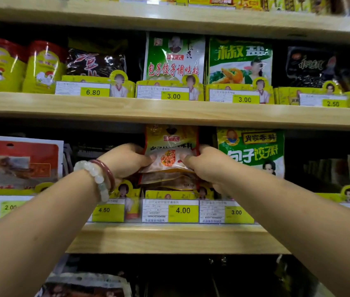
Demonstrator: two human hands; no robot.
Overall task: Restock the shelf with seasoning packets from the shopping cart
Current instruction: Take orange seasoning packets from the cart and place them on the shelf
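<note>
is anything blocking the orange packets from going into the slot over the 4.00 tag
Nothing visible does. Both hands, left hand and right hand, hold the orange packets already in the slot above the 4.00 tag, beside the green packet.

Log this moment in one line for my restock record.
left hand: grips orange packets | right hand: grips same | slot: above 4.00 tag

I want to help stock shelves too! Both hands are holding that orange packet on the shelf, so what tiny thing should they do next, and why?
Probably ease the orange seasoning packet down and back until it stands in its slot above the 4.00 price tag. The left hand and right hand grip its sides, and more packets bunch up crooked beneath it, so it likely isn't settled yet.
</note>
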